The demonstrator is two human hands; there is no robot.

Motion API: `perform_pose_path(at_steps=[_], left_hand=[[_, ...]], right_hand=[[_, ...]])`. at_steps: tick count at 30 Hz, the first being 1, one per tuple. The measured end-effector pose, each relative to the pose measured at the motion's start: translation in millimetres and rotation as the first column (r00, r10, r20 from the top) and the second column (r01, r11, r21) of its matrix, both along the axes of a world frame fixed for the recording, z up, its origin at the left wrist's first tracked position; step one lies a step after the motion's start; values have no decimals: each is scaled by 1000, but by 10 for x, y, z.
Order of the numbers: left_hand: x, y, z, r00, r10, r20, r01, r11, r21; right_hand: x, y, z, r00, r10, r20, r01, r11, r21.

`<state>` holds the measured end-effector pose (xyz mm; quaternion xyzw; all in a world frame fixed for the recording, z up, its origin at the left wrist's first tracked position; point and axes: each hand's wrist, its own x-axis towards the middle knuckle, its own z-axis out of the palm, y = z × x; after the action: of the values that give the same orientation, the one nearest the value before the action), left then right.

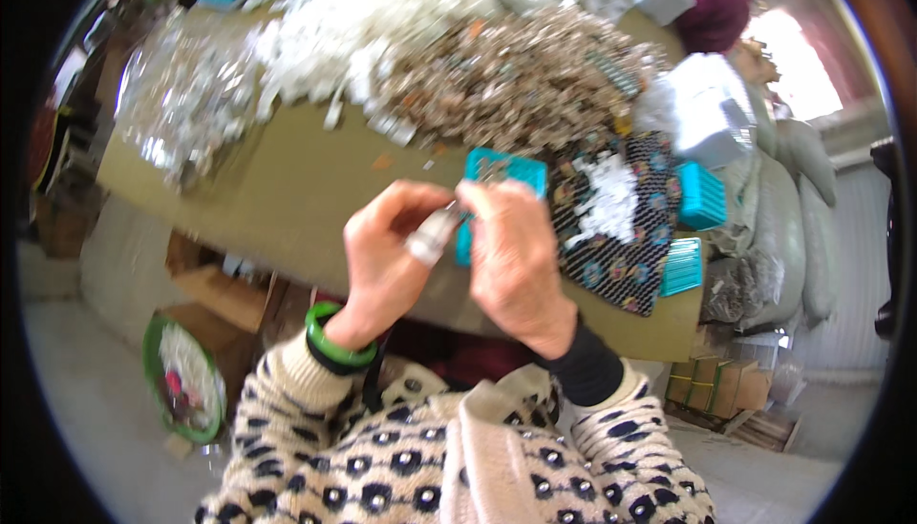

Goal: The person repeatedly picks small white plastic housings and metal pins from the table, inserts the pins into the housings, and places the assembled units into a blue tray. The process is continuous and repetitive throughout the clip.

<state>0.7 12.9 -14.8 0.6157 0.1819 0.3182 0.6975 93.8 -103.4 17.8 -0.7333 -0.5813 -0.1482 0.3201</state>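
- Both hands meet above the near edge of the table (287,190), fingertips pressed toward each other over a teal tray (504,169).
- Left hand (382,261): fingers curled, thumb and forefinger pinching a small clear plastic piece (432,235); a green bangle (330,342) sits on the wrist.
- Right hand (516,256): fingers bent and closed on the upper end of the same clear piece; motion blur hides the exact contact. A black cuff (587,366) covers the wrist.
- Clear plastic piece: held between the two hands, tilted, just in front of the teal tray's left edge.
- Teal tray: lies flat on the table, partly hidden by the right hand, beside a dark patterned cloth (621,256).
- Patterned cloth: carries a small heap of white parts (611,194); two more teal trays (702,194) lie at its right side.
- Table, far side: a large heap of white plastic parts (353,18) next to a heap of brownish metallic parts (516,75); clear bags (181,104) at the left.
- Floor, lower left: a green-rimmed basin (181,381).
- Upper right: another person in a maroon top (716,8), well apart from the hands.
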Motion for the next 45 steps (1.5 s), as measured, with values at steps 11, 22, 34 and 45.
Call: perform_pose_path(at_steps=[11,22,34,45], left_hand=[[-50,-142,-12,973,42,226,29,953,-302],[-118,-176,-71,969,146,201,-120,984,-134],[-174,-87,28,945,-253,207,326,761,-561],[-228,-182,-68,828,-361,429,560,481,-675]], right_hand=[[-171,-32,-133,903,-24,-429,146,956,254],[-304,-34,-127,856,-140,-498,255,952,171],[-148,-193,-15,887,-29,-461,115,981,159],[-91,-298,-125,897,92,-432,-11,983,186]])
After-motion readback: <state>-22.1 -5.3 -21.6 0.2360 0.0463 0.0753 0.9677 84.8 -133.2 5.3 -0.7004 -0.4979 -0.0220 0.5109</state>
